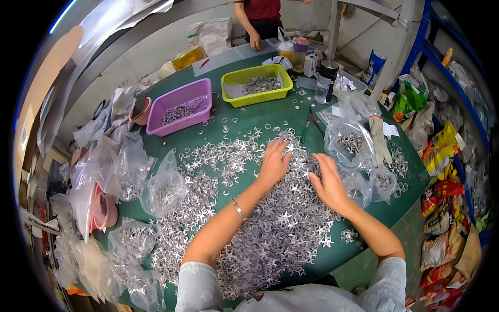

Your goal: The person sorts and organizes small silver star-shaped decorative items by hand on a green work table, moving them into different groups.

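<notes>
A large heap of small silvery metal pieces (275, 234), many star-shaped or ring-shaped, covers the middle of the green table (249, 117). My left hand (274, 164) lies palm down on the far part of the heap, its fingers spread out. To its right, my right hand (330, 184) rests at the heap's right edge, fingers apart and thumb pointing inward. Between the two hands runs a narrow band of the pieces. Neither hand visibly grips anything, though what lies beneath the palms is hidden. Pliers (311, 124) with green handles lie just beyond my hands.
Purple (150, 117) and yellow-green (260, 99) basins at the far side hold metal pieces. Clear bags of pieces (165, 190) line the left; another bag (351, 143) lies right, near a dark-lidded bottle (326, 83). Another person's hand (255, 40) touches the far edge.
</notes>
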`<state>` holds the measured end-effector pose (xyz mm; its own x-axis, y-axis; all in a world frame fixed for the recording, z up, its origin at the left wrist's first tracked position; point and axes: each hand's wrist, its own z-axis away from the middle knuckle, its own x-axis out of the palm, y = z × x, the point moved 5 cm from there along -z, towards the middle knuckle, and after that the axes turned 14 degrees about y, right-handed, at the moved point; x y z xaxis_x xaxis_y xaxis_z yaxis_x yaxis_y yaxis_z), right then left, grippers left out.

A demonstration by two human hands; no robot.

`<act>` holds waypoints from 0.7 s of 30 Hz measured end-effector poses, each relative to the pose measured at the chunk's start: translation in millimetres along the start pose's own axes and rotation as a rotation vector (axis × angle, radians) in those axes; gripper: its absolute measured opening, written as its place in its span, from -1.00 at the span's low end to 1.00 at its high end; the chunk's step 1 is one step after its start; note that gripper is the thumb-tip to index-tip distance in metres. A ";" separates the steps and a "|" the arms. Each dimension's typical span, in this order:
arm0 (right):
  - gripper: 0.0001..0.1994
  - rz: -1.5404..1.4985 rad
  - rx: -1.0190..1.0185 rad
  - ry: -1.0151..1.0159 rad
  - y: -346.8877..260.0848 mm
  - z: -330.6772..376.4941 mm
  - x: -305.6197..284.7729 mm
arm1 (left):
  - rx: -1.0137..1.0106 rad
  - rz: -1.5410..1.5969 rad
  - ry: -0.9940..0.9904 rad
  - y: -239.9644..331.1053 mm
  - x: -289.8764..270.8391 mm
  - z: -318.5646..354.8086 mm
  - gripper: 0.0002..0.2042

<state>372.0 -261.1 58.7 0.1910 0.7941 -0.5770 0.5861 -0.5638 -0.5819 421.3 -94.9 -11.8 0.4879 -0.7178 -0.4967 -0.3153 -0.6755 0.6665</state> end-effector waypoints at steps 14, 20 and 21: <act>-0.44 -0.213 0.845 0.056 119.5 -6.3 74.7 | -0.301 -0.312 -0.366 -21.7 31.3 -31.1 -0.45; -0.49 -0.327 0.967 -0.049 107.3 -8.7 80.3 | -0.386 -0.344 -0.465 -21.8 28.8 -33.1 -0.31; -0.49 -0.360 0.996 -0.084 105.8 -9.7 81.0 | -0.396 -0.340 -0.488 -20.5 28.9 -33.3 -0.29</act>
<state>457.1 -254.2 -44.1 0.0571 0.9544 -0.2931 -0.3190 -0.2607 -0.9112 468.9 -96.2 -21.3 0.0577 -0.5342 -0.8434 0.1546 -0.8298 0.5362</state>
